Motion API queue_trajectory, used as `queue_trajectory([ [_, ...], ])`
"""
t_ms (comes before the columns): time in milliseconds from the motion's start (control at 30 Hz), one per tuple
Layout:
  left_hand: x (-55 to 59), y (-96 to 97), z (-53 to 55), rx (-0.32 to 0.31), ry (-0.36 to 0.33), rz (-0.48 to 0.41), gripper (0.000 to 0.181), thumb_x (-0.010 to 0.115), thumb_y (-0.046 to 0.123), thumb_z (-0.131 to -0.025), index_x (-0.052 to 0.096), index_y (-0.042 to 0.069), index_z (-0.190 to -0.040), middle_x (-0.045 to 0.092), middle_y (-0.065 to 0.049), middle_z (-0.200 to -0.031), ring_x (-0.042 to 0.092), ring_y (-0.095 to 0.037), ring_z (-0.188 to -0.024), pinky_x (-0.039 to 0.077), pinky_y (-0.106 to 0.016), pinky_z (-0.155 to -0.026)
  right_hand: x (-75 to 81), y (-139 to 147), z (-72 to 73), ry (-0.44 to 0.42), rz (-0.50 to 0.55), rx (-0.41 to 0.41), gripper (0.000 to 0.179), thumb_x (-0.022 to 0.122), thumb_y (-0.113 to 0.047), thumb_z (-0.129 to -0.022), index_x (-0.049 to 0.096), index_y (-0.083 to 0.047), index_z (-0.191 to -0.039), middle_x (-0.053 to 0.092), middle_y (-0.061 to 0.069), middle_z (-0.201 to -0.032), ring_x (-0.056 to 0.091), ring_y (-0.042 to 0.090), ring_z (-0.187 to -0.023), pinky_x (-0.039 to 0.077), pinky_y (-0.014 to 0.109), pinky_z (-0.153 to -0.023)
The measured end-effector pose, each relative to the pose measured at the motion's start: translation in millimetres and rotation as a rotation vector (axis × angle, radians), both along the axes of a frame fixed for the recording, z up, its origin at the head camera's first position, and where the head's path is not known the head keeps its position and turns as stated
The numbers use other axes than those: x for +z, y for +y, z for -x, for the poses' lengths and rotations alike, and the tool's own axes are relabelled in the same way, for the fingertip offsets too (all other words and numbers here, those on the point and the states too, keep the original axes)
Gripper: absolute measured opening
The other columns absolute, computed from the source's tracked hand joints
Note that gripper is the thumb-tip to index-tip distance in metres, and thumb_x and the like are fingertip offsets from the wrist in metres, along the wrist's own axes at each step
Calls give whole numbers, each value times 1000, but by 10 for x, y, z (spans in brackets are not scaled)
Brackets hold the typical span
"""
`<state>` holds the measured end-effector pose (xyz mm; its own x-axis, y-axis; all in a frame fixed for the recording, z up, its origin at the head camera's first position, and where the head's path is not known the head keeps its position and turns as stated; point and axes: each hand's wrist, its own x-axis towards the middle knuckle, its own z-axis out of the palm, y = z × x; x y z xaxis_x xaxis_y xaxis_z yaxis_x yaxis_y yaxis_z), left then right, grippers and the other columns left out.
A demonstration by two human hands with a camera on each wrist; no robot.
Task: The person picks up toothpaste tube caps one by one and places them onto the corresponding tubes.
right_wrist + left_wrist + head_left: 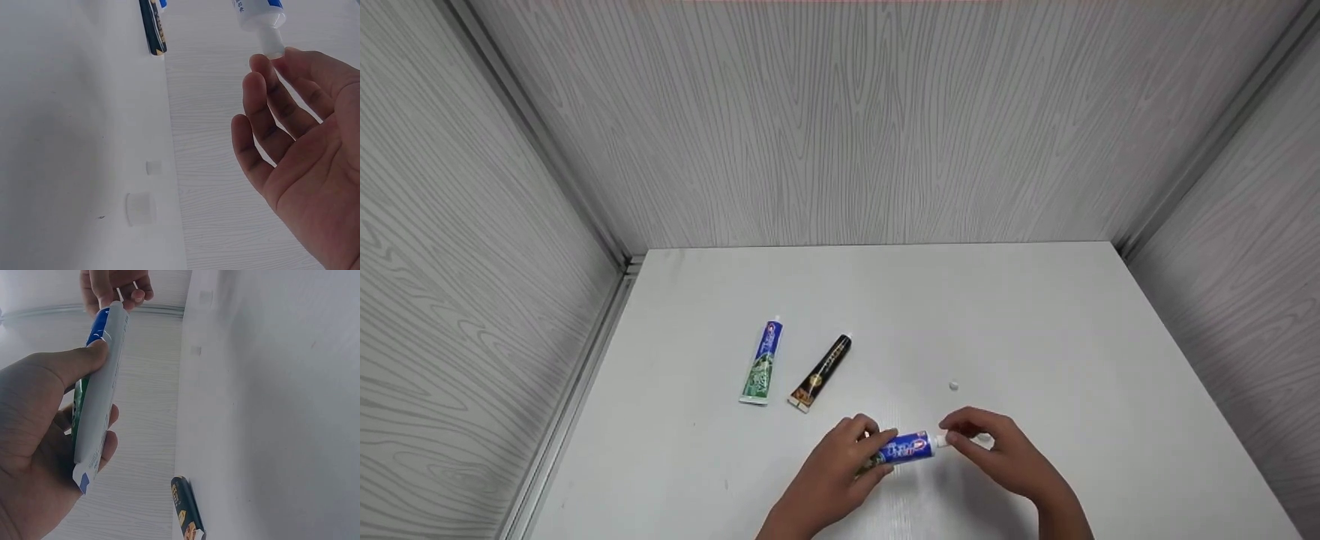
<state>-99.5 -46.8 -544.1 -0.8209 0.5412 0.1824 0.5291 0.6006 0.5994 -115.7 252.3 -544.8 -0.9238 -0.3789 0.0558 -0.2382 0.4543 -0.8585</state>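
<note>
My left hand (840,469) grips a blue-and-green toothpaste tube (906,448) around its body, with the white neck end pointing right. In the left wrist view the thumb presses along the tube's side (104,402) and the fingers wrap behind it. At the other end, my right hand (997,454) pinches the small white cap (272,43) between thumb and fingertips. The remaining fingers of that hand spread loosely apart in the right wrist view. The tube is held over the front of the white table, and its tail end is hidden by the left hand in the head view.
A second blue-and-green toothpaste tube (762,364) lies on the white table (1035,315) at left. Beside it lies a black toothpaste tube (821,373). One small white cap (953,385) sits beyond the right hand; another white piece (984,437) shows behind it. Grey wood-grain panels (840,135) enclose the table.
</note>
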Motion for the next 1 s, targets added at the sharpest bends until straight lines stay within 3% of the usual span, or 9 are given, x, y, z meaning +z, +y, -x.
queue_trajectory([
  [333, -4, -6, -16, 2, 27, 7, 42, 72, 37, -103, 68, 26, -143, 63, 7, -122, 54, -7, -106, 55, -29, -95, -15, 12, -8, 10, 14, -3, 13, 67, -26, -106, 74, -28, -117, 75, -7, -107, 70, 12, -93, 58, 32, -88],
  [533, -14, -4, -7, -5, 22, 16, 43, 71, 38, -103, 68, 25, -143, 63, 6, -122, 54, -7, -106, 54, -30, -94, -6, 25, -16, -17, 12, -19, 14, 67, -30, -106, 74, -27, -118, 75, -6, -105, 71, 24, -93, 57, 31, -88],
  [767, -17, -14, -2, -8, 9, 18, 43, 70, 39, -104, 68, 26, -144, 63, 7, -122, 54, -6, -106, 54, -30, -95, 21, 16, -42, 7, 10, -46, 19, 75, -30, -101, 72, -30, -120, 74, -7, -113, 68, 13, -93, 57, 33, -90],
  [1000, -24, -6, -4, -8, -19, 14, 44, 70, 39, -103, 67, 24, -145, 62, 7, -123, 53, -6, -107, 54, -30, -97, 4, 18, -61, 64, 7, -17, 28, 84, -30, -94, 70, -32, -118, 72, -3, -114, 69, 14, -91, 57, 35, -90],
])
